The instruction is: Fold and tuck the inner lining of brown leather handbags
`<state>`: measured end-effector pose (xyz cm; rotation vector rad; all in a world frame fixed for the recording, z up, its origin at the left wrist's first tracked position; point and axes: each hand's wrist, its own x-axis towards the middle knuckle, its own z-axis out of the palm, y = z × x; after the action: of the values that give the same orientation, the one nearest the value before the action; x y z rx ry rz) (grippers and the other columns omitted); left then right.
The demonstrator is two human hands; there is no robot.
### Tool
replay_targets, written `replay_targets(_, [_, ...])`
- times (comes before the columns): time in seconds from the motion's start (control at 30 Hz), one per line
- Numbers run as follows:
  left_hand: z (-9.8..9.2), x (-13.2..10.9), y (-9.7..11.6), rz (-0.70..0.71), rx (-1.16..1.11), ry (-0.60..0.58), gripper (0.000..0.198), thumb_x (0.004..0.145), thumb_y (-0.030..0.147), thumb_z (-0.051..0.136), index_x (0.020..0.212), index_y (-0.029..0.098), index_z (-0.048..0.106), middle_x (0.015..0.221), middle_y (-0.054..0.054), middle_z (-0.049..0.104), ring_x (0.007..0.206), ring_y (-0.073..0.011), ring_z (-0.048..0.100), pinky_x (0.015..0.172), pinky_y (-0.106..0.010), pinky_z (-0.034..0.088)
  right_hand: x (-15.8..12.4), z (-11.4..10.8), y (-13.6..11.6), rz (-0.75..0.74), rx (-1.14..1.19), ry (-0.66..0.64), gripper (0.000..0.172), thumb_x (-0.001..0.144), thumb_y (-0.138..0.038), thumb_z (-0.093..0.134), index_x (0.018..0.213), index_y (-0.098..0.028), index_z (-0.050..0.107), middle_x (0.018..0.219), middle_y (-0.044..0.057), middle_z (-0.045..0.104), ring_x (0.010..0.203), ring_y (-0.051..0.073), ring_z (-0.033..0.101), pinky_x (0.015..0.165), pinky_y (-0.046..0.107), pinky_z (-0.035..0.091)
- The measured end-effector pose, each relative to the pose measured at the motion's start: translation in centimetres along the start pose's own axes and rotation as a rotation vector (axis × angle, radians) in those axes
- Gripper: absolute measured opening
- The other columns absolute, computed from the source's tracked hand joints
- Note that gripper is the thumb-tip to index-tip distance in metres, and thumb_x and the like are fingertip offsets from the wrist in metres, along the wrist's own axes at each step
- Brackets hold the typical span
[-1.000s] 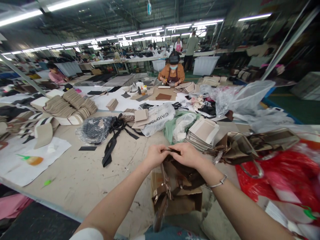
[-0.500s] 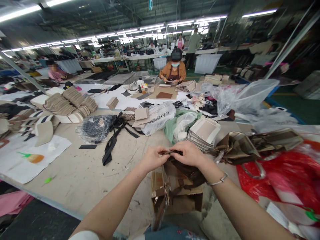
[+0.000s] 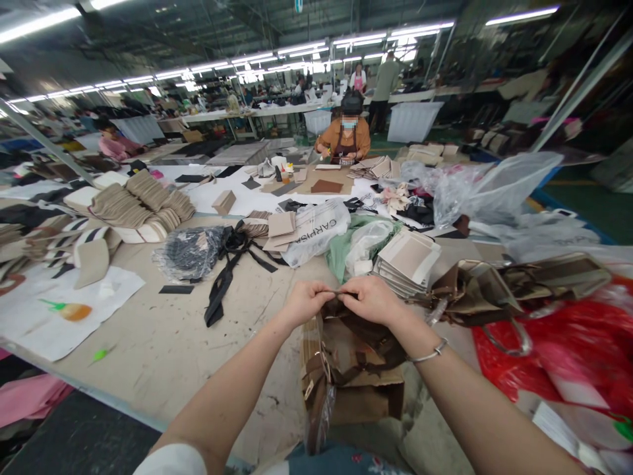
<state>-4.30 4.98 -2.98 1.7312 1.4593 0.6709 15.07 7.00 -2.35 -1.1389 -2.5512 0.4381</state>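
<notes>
A brown handbag (image 3: pixel 363 359) with straps and metal fittings stands at the table's near edge, in front of my body. My left hand (image 3: pixel 310 302) pinches a thin brown edge at the far top of the bag. Close beside it, my right hand (image 3: pixel 370 300) grips the same edge, thumb and fingers pressed together. The two sets of fingertips almost meet. Part of the bag's upper side is hidden under my right hand and wrist.
Stacked beige panels (image 3: pixel 406 264) lie beyond my right hand, beside more brown bags (image 3: pixel 475 290). Red plastic wrapping (image 3: pixel 539 349) is at the right. A plastic-wrapped black bundle (image 3: pixel 190 254) and black straps (image 3: pixel 217 297) lie left. A co-worker (image 3: pixel 346 135) sits across the table.
Both hands have shifted slightly, and the fingers now close tighter along the brown edge, which shows less between them. Across the table, the co-worker's hand has moved outward.
</notes>
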Motion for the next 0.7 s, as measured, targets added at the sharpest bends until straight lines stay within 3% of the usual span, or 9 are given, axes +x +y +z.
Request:
replay_targets(0.23, [0.2, 0.1, 0.7, -0.038, -0.045, 0.006, 0.018, 0.073, 0.028, 0.057, 0.069, 0.015, 0.068, 0.055, 0.003, 0.059, 0.052, -0.0093, 0.049, 0.05, -0.019, 0.036, -0.4, 0.3, 0.9, -0.032, 0.209, 0.031, 0.028, 0.082, -0.031, 0.058, 0.107, -0.024, 0.067, 0.096, 0.002, 0.071, 0.084, 0.016, 0.064, 0.075, 0.026, 0.045])
replay_targets(0.53, [-0.4, 0.4, 0.4, -0.004, -0.041, -0.083, 0.019, 0.073, 0.027, 0.056, 0.061, 0.017, 0.065, 0.046, 0.006, 0.048, 0.046, -0.0083, 0.04, 0.044, -0.02, 0.026, 0.0, 0.1, -0.2, 0.0, 0.082, 0.061, 0.023, 0.086, -0.029, 0.05, 0.09, -0.025, 0.072, 0.082, 0.001, 0.072, 0.074, 0.014, 0.063, 0.067, 0.022, 0.043])
replay_targets(0.7, [-0.7, 0.0, 0.1, 0.002, -0.305, -0.229, 0.012, 0.069, 0.025, 0.06, 0.07, 0.014, 0.065, 0.055, 0.005, 0.055, 0.05, -0.0077, 0.045, 0.049, -0.019, 0.032, 0.1, -0.1, -1.0, 0.02, 0.011, 0.063, 0.022, 0.082, -0.025, 0.051, 0.087, -0.023, 0.072, 0.078, 0.001, 0.071, 0.072, 0.014, 0.062, 0.064, 0.022, 0.041])
